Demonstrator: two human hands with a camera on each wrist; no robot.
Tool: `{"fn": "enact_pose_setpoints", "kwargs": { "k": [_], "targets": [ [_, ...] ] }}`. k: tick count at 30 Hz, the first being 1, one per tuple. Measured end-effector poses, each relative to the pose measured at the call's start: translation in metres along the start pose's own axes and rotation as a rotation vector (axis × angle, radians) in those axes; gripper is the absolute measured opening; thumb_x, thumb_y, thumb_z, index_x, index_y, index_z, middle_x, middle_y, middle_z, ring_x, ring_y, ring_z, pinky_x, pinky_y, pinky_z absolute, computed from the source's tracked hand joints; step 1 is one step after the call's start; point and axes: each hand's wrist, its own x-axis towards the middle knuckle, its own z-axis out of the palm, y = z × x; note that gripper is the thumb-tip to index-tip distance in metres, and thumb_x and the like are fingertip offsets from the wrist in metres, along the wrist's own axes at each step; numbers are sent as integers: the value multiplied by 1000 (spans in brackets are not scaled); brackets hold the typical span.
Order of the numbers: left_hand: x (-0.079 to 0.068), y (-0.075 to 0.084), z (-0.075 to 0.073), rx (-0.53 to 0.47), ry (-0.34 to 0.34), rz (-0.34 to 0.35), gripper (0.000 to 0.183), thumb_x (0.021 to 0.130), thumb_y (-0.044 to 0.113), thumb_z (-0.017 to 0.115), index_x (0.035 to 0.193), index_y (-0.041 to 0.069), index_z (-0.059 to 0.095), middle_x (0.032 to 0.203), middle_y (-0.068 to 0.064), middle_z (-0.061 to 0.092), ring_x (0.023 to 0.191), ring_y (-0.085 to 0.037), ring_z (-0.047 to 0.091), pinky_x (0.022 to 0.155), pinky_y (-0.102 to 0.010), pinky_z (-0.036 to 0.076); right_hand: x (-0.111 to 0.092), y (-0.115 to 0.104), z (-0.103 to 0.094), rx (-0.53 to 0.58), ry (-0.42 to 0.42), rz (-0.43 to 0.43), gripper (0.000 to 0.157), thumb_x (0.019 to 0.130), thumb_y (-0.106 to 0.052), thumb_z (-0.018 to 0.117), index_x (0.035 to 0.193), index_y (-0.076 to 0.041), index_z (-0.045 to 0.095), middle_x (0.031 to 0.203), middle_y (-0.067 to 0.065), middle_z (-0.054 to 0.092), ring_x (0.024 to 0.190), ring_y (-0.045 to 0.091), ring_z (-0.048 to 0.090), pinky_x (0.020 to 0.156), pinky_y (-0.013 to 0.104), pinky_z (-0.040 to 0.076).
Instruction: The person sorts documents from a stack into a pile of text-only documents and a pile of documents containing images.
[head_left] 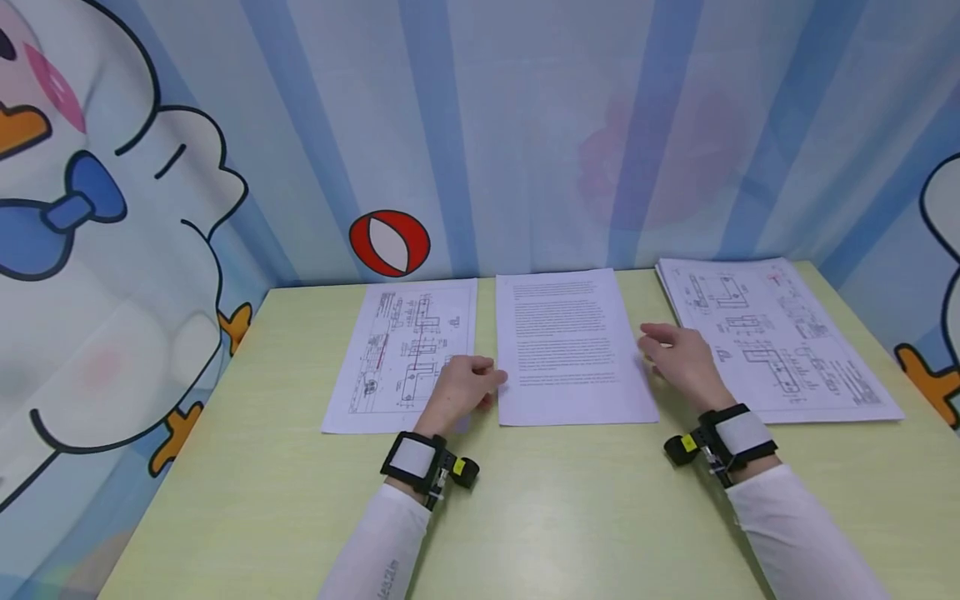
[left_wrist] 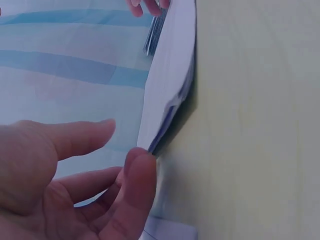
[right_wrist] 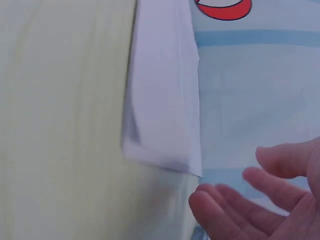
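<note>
A small stack of white sheets (head_left: 558, 404) printed with lines of text lies in the middle of the table. My left hand (head_left: 462, 387) is at its left edge, thumb and fingers parted, with a fingertip (left_wrist: 141, 175) right at the paper's edge in the left wrist view. My right hand (head_left: 681, 362) hovers beside the right edge, fingers loosely bent and apart from the thumb. In the right wrist view a gap separates these fingers from the end of the stack (right_wrist: 160, 110), whose edges look slightly fanned and lifted.
To the left lies a paper with technical drawings (head_left: 360, 367), partly behind my left hand. A thicker pile of drawing sheets (head_left: 795, 358) sits at the right, partly behind my right hand. A striped curtain (head_left: 517, 150) with cartoon prints hangs along the table's (head_left: 570, 508) back edge.
</note>
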Motion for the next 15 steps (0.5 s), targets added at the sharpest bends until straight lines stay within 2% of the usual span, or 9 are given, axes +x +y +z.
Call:
{"fn": "enact_pose_setpoints", "kwargs": {
  "k": [3,6,8,11,13,15],
  "targets": [
    [0,4,-1,-3,21,-9,45,89,30,60,128,7,57,75,-10,64,61,-18,58,57,-25,42,-3,-4,-5,-62,25,-87,47,96,-28,46,133,0,49,133,25,52,101,36,59,75,38,49],
    [1,8,0,-12,31,15,44,90,30,58,127,7,58,69,-12,61,55,-18,53,50,-24,38,-5,-8,-8,-97,49,-193,45,96,-28,47,130,1,52,130,26,55,107,40,57,80,46,49],
    [1,12,2,-28,38,42,41,91,28,57,125,6,59,73,-11,62,54,-16,52,48,-23,38,-7,-11,-10,-116,72,-252,44,96,-27,48,128,1,54,127,26,57,109,41,57,82,51,48],
    [4,18,6,-57,39,86,39,92,27,55,123,6,61,88,-12,66,55,-13,54,50,-22,43,-9,-13,-16,-144,104,-319,43,96,-27,48,127,2,55,123,26,60,107,42,57,81,53,49],
    [6,22,10,-70,37,103,37,92,27,55,122,6,63,95,-11,67,56,-12,55,52,-22,46,-10,-14,-21,-154,126,-337,43,95,-28,49,126,1,56,121,25,62,105,40,58,79,52,49],
    [7,26,15,-70,32,120,36,93,28,54,121,7,63,95,-12,67,56,-11,54,53,-22,47,-11,-13,-27,-168,153,-356,43,95,-29,50,125,0,57,119,24,63,103,39,60,76,50,49]
  ]
}}
